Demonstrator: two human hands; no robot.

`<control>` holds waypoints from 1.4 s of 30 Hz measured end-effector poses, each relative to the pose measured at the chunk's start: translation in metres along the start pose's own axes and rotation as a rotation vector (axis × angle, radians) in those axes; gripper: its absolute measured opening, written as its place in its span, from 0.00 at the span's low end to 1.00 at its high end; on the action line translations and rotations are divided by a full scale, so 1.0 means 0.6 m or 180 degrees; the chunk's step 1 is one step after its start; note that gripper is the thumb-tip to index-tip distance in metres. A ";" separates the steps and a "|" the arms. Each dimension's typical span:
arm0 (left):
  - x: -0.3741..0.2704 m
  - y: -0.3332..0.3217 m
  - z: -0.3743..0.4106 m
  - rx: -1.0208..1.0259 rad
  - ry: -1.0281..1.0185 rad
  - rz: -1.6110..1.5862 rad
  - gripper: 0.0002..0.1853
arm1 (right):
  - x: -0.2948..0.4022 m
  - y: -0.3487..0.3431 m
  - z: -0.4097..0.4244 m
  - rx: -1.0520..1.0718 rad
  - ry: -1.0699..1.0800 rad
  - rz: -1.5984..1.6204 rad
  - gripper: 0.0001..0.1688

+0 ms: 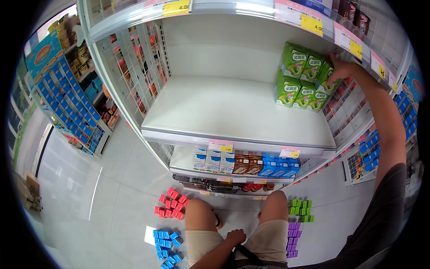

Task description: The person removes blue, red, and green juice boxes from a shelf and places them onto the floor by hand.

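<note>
Green drink cartons (pixel 300 75) stand two layers high at the right end of the white shelf (pixel 215 104). My right hand (pixel 342 70) reaches in from the right, its spread fingers around the upper carton (pixel 325 77) nearest the wire side panel. Part of that carton is hidden by the fingers. Low between my thighs, my left hand (pixel 237 236) is curled near a black strap; whether it grips the strap cannot be told.
White, brown and blue cartons (pixel 245 164) fill a lower shelf. On the floor lie red cartons (pixel 172 204) and blue cartons (pixel 166 243) to the left, green (pixel 300 210) and purple cartons (pixel 293 239) to the right. The price rail (pixel 235 9) crosses above; wire panels (pixel 349 111) flank the shelf.
</note>
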State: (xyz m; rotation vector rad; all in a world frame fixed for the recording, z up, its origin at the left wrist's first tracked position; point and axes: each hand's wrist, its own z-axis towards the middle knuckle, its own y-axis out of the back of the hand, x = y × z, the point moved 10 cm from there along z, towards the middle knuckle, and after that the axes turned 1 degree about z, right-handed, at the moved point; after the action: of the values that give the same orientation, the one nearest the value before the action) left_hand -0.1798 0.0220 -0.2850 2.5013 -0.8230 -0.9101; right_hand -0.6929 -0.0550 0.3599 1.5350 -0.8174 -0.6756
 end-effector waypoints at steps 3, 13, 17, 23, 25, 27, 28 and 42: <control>-0.008 0.003 -0.006 0.0063 0.0073 -0.0029 0.24 | -0.011 0.006 0.017 -0.0037 0.0418 -0.0205 0.75; 0.000 -0.007 0.001 -0.0036 -0.0031 -0.0047 0.23 | 0.037 0.002 0.007 0.0054 0.0188 -0.0871 0.66; -0.020 -0.004 0.000 0.0042 -0.0049 0.0014 0.22 | 0.002 -0.012 0.020 0.0269 0.0515 -0.0700 0.58; -0.004 -0.002 0.009 0.0062 0.0033 -0.0046 0.23 | 0.047 -0.012 0.022 0.0547 0.0164 -0.0372 0.64; -0.003 -0.001 0.011 0.0076 0.0073 -0.0048 0.24 | 0.031 -0.010 0.019 0.0373 0.0049 -0.0600 0.65; -0.004 0.001 0.005 0.0066 0.0070 -0.0025 0.24 | 0.014 -0.006 0.029 0.0205 0.0034 -0.0671 0.67; -0.006 -0.002 0.002 0.0078 0.0061 -0.0026 0.24 | 0.001 -0.008 0.035 0.0145 0.0064 -0.0632 0.67; 0.040 -0.022 0.023 -0.0025 0.0266 -0.0094 0.23 | 0.035 -0.039 0.001 0.0384 -0.0045 0.0947 0.49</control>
State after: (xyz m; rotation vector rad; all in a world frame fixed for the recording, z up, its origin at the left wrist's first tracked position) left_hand -0.1690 0.0155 -0.3131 2.5323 -0.7565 -0.8107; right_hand -0.6785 -0.0716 0.3373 1.4768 -1.0874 -0.4249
